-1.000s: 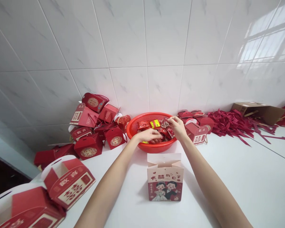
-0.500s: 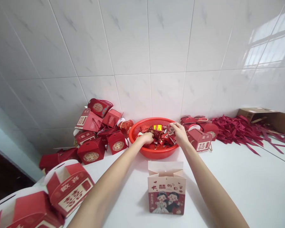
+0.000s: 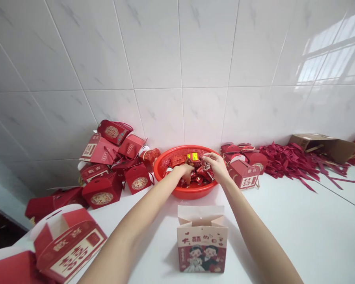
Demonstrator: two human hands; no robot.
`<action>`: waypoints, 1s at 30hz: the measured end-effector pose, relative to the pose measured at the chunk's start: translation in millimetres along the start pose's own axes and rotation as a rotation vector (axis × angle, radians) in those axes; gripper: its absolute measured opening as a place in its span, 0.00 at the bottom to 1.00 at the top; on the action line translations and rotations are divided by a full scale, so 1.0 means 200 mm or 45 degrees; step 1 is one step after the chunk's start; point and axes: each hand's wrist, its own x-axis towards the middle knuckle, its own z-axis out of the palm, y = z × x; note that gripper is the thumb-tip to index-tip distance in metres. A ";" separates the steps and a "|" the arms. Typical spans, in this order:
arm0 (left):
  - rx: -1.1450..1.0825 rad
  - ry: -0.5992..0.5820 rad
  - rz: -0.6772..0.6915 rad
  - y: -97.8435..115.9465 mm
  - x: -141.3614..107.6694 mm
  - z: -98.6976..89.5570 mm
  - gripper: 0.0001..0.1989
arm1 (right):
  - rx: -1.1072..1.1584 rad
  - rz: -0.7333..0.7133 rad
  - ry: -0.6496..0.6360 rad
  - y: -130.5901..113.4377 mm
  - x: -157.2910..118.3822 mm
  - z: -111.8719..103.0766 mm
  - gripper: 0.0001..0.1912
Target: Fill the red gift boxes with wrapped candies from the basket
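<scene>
A red plastic basket [image 3: 192, 193] stands against the wall, filled with small red wrapped packets [image 3: 177, 159] and one with a yellow label [image 3: 192, 157]. My left hand [image 3: 185, 172] reaches down among the packets with its fingers bent; whatever they grip is hidden. At the basket's right side, my right hand [image 3: 215, 163] pinches a red packet with pale writing [image 3: 206, 164]. Nearer to me, between my forearms, an upright paper box [image 3: 202, 248] with a cartoon couple on its front stands with its top open.
Red gift boxes [image 3: 102, 193] are heaped left of the basket, with larger open ones [image 3: 69, 244] at the front left. More boxes [image 3: 244, 173] sit to the right, then dark red ribbons [image 3: 283, 161] and a cardboard box [image 3: 322, 146] on the white table [image 3: 307, 228].
The view has shifted slightly, so most things appear further left. My left hand has moved a little within the packets. My right hand still holds its packet.
</scene>
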 end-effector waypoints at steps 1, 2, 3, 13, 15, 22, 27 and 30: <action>0.020 0.002 -0.007 0.00 0.00 0.00 0.14 | -0.010 -0.007 0.009 0.00 0.00 0.00 0.14; 0.040 0.006 -0.012 0.00 -0.01 0.01 0.14 | -0.018 -0.013 0.018 0.00 0.00 0.00 0.13; 0.060 0.010 -0.015 0.01 -0.01 0.01 0.15 | -0.021 -0.014 0.025 0.00 0.00 0.00 0.13; 0.272 -0.176 -0.080 0.13 -0.10 0.01 0.15 | 0.040 0.028 0.055 -0.03 -0.02 0.01 0.13; 0.244 -0.167 -0.048 0.15 -0.14 -0.02 0.14 | 0.045 0.020 0.045 -0.03 -0.03 0.01 0.12; -0.224 0.023 0.170 0.15 -0.27 -0.11 0.10 | 0.050 -0.043 0.086 -0.01 -0.01 0.00 0.11; -0.542 0.050 0.175 0.13 -0.31 -0.12 0.18 | 0.046 -0.041 0.072 0.00 -0.01 0.01 0.12; -0.646 0.022 0.132 0.13 -0.31 -0.11 0.20 | 0.049 -0.019 0.039 0.00 -0.01 0.00 0.14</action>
